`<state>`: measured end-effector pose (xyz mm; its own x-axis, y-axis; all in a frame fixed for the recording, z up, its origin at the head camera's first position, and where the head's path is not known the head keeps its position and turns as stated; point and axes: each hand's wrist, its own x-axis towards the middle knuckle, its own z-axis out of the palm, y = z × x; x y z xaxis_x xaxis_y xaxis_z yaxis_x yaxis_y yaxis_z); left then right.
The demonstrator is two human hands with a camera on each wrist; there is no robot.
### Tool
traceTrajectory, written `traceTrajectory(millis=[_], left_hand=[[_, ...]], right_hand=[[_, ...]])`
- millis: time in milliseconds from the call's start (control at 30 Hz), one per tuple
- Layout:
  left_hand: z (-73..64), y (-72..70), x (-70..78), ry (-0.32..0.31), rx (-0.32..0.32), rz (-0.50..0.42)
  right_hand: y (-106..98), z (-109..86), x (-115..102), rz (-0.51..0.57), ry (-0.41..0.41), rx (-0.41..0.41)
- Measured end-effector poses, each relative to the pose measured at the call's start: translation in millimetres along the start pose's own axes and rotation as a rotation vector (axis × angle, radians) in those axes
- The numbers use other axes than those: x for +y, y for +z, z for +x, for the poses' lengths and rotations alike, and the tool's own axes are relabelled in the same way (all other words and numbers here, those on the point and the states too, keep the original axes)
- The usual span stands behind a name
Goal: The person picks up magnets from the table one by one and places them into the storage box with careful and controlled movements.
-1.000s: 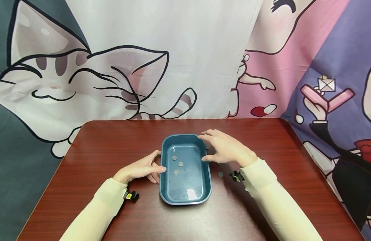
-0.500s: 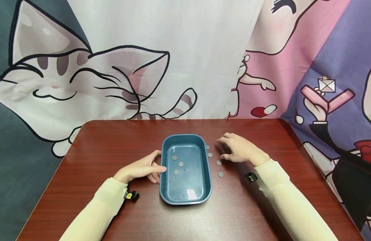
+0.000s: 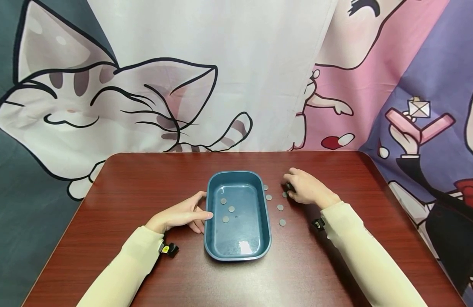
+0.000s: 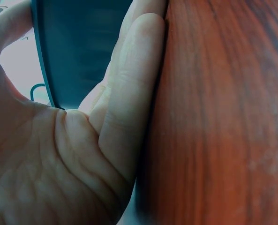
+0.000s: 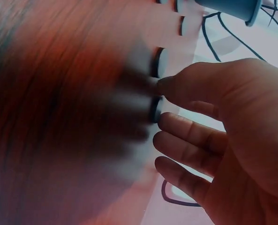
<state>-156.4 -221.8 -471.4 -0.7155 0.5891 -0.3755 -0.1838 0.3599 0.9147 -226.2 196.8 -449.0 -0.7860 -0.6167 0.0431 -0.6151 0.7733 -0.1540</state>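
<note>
Right hand: bent round disc, cannot tell if pinching; left hand: clamped on blue tray, beyond loose discs.

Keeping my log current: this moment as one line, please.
left hand: holds tray edge | right hand: near loose coins on table, grip unclear | tray: three coins inside

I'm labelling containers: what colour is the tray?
The tray is muted blue; the head view shows it best.

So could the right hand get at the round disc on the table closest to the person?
Probably yes: the right hand is on the same side of the tray as that disc, which lies uncovered outside it. Nothing tall stands between them.
</note>
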Motion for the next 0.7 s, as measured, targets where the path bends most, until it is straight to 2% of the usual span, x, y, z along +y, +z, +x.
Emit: traceTrajectory(millis=[467,700], left_hand=[[-0.6,-0.2,-1.0,0.005,-0.002,-0.009],[0.1,0.0,0.3,-0.003,0.003,0.009]], right_hand=[[4.6,-1.9,5.9,0.048,0.054,-0.02],[2.0,-6.8,8.6,0.05,0.118,-0.057]])
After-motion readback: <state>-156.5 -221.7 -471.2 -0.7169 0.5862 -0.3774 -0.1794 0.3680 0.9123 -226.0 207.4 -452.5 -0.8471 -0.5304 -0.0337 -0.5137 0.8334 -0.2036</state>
